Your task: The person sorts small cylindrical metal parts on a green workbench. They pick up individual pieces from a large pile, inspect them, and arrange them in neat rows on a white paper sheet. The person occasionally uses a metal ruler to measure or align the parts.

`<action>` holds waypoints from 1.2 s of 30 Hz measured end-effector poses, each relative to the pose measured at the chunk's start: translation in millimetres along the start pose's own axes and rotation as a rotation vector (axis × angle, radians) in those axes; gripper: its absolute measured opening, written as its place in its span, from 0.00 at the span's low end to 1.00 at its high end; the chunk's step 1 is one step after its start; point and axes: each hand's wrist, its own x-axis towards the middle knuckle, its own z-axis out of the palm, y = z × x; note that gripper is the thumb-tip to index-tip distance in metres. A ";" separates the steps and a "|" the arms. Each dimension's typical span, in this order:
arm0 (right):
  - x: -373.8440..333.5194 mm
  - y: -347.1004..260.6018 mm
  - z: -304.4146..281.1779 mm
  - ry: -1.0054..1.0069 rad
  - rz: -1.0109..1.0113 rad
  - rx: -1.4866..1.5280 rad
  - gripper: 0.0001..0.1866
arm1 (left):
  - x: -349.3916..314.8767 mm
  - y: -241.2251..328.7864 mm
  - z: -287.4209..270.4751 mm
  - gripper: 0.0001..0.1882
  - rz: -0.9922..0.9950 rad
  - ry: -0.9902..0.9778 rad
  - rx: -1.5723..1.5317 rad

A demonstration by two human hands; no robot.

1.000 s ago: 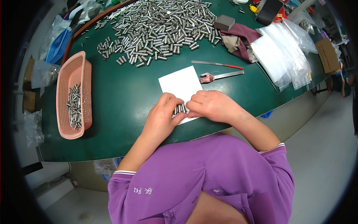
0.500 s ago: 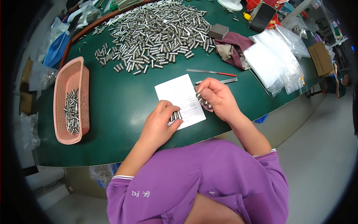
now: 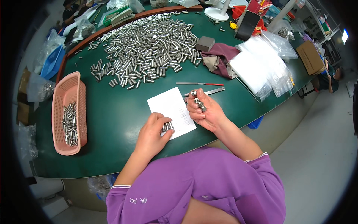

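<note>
While the left hand (image 3: 148, 135) lay over the lower left part of a printed white sheet of paper (image 3: 161, 103), its fingers were closed on a short row of metal dowel pins (image 3: 167, 126), held side by side between thumb and fingertips. The right hand (image 3: 207, 112) was raised just beyond the sheet's right edge, turned palm up, its fingers curled around four more pins (image 3: 200, 104), whose round ends showed in a slanting line. Behind that hand, a flat metal strip (image 3: 215, 90) lay on the green counter (image 3: 112, 130), partly hidden, with a red-handled file (image 3: 197, 83) just past it. Farther back spread a large loose heap of similar pins (image 3: 149, 52), and a pink plastic basket (image 3: 83, 119) with a smaller batch of pins (image 3: 70, 125) inside stood well to the left. Right of the heap, a dark grey block (image 3: 205, 43) sat beside a crumpled maroon and beige cloth (image 3: 223, 56); next to the cloth were clear and white plastic bags (image 3: 257, 69), and behind these a black smartphone (image 3: 248, 25) was propped at a tilt.
</note>
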 end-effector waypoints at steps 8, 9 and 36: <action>6.0 2.2 11.2 -0.098 0.007 -0.095 0.20 | -0.7 -7.5 0.5 0.16 0.050 -0.014 0.005; 8.2 2.8 14.8 -0.118 0.007 -0.125 0.20 | -1.0 -6.9 0.0 0.16 0.055 -0.023 -0.001; 155.5 52.8 147.5 -0.510 -0.783 -1.732 0.13 | 1.4 -21.0 3.4 0.30 0.179 -0.033 -0.081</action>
